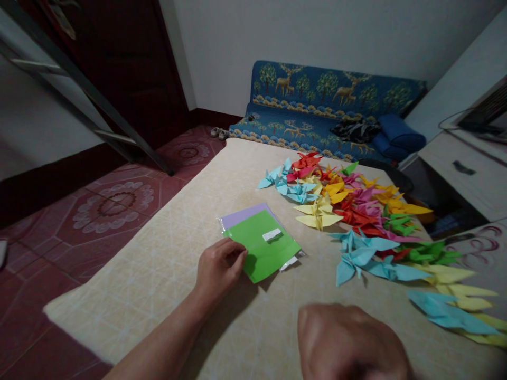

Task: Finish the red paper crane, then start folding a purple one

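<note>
Where the head view looks down over the table (158, 274), the left hand (219, 264) lies at the near-left edge of the green sheet (269, 253), fingers curled in and pinching its corner. The sheet is flat and unfolded, on top of a clear paper pack (291, 261) near the table's middle, with a lilac sheet (241, 215) showing beneath and a white tab (271, 234) on top. The right hand (348, 340) is low at the frame's edge, blurred, knuckles up; cannot tell whether it is closed or holds anything. To the right, a wide spread of folded paper cranes (356, 211) in many colours, so much folding is done; the green sheet shows no crease. Beyond the table, a blue sofa (317, 100).
</note>
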Tool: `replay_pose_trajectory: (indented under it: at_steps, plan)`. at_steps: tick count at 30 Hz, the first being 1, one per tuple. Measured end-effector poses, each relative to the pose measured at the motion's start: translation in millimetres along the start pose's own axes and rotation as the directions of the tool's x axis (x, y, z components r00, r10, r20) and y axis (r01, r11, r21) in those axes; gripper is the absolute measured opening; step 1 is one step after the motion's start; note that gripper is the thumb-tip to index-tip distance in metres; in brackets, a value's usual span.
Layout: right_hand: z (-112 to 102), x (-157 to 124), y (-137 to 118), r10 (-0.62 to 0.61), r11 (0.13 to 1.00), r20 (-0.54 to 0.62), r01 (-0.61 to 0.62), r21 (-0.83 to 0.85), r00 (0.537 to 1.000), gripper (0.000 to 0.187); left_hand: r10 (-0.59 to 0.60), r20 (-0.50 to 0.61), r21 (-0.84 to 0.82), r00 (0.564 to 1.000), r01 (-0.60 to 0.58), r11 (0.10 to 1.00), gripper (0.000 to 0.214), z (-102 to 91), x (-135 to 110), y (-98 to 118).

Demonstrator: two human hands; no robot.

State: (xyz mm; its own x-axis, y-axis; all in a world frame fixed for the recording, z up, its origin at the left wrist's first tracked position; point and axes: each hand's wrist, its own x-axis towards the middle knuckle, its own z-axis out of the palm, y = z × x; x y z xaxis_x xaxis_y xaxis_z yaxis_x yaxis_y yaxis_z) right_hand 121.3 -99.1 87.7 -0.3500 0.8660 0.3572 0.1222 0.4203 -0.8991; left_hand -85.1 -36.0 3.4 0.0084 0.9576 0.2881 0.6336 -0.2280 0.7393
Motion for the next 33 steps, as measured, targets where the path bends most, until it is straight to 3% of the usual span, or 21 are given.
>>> replay_pose_trajectory:
  at_steps: [3,7,9,18,25,33]
  plan:
    - [9,10,30,-0.054,0.973,-0.12,0.025,-0.23,0.991,0.035,0.014,-0.014,-0.009,1.0,-0.014,1.0,0.011,-0.1,-1,0]
    - [16,13,77,-0.08,0.828,0.022,0.079,-0.555,0.997,0.007,0.038,-0.033,-0.043,0.999,-0.039,0.998,0.011,-0.4,-1,0]
    - [16,13,89,-0.09,0.78,0.086,0.123,-0.613,0.992,0.018,0.045,-0.034,-0.048,0.998,-0.047,0.998,0.011,-0.7,-1,0]
    - [11,27,88,-0.077,0.719,0.168,0.171,-0.674,0.983,0.011,0.05,-0.015,-0.048,0.999,-0.051,0.998,0.011,-1.7,-1,1]
    - [11,27,87,-0.066,0.77,0.206,0.181,-0.612,0.976,0.006,0.051,-0.015,-0.04,0.999,-0.052,0.998,0.011,-1.7,1,2]
    - [8,30,94,-0.125,0.738,0.218,0.238,-0.631,0.968,0.015,0.05,0.0,-0.024,0.999,-0.05,0.998,0.012,-2.6,0,2]
